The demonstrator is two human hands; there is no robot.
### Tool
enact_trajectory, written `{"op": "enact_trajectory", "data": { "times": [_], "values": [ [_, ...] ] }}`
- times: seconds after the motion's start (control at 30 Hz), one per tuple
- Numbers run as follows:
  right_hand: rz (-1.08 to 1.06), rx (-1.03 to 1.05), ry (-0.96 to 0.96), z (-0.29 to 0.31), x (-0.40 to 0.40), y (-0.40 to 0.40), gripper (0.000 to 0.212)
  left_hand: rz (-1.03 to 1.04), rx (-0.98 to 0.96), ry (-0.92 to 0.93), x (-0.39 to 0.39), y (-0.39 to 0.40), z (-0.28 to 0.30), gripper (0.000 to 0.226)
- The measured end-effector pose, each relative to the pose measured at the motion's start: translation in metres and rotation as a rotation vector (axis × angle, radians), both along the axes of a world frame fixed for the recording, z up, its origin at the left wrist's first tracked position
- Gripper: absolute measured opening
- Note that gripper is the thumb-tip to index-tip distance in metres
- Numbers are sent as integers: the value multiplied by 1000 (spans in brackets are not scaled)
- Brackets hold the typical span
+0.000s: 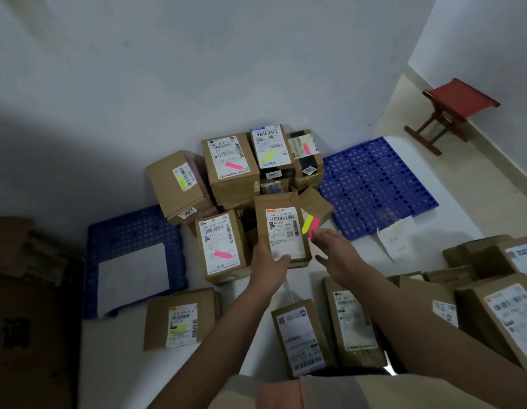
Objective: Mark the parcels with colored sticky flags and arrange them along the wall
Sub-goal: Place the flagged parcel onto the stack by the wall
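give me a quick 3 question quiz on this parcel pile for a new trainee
1. True or false: the cardboard parcel under the left hand already carries a flag on its white label.
2. Which two colours are the sticky flags pinched in the right hand?
3. Multiple choice: the red folding stool stands A) on the blue plastic pallet, B) on the floor by the right wall, C) on the parcels.

Key:
1. False: the cardboard parcel shows no flag on its label.
2. Yellow and pink.
3. B.
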State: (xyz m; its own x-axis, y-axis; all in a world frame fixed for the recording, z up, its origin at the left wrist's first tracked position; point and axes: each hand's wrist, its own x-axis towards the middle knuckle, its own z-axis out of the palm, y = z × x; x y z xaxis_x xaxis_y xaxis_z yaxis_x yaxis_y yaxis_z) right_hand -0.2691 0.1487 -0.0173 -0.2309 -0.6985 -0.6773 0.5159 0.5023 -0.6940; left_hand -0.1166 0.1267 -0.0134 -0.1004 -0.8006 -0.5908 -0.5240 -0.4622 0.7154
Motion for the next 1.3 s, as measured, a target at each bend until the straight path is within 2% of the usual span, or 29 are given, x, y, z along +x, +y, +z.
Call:
{"op": "enact_trajectory", "data": {
  "times": [0.1, 0.17, 0.23, 0.3, 0.43, 0.63, 0.83, 1.07, 1.3],
  "values": [
    [17, -2, 49, -1, -5, -1, 9, -144, -58, -193, 3, -9, -3, 76],
    [24, 8, 78, -1, -7, 0, 12, -143, -63, -213, 1, -17, 3, 69],
    [23, 10, 105, 0, -7, 0, 13, -117, -156, -187, -3, -24, 10, 59],
    [36, -14, 143, 2, -5, 1, 11, -88, -213, -104, -10, -27, 23, 51],
    [164, -99, 241, 6, 1, 3, 12, -26, 8, 186, -21, -27, 34, 30],
    [191, -137, 321, 12, 12, 4, 11, 129, 87, 364, -16, -21, 34, 7],
    [188, -173, 337, 16, 20, 4, 11, 237, 134, 471, -9, -17, 32, 7],
    [289, -205, 504, 23, 27, 0, 16, 240, 123, 507, 1, -19, 28, 20],
    [161, -206, 407, 20, 25, -2, 9, 310, 111, 496, 4, -22, 28, 18]
  ]
}}
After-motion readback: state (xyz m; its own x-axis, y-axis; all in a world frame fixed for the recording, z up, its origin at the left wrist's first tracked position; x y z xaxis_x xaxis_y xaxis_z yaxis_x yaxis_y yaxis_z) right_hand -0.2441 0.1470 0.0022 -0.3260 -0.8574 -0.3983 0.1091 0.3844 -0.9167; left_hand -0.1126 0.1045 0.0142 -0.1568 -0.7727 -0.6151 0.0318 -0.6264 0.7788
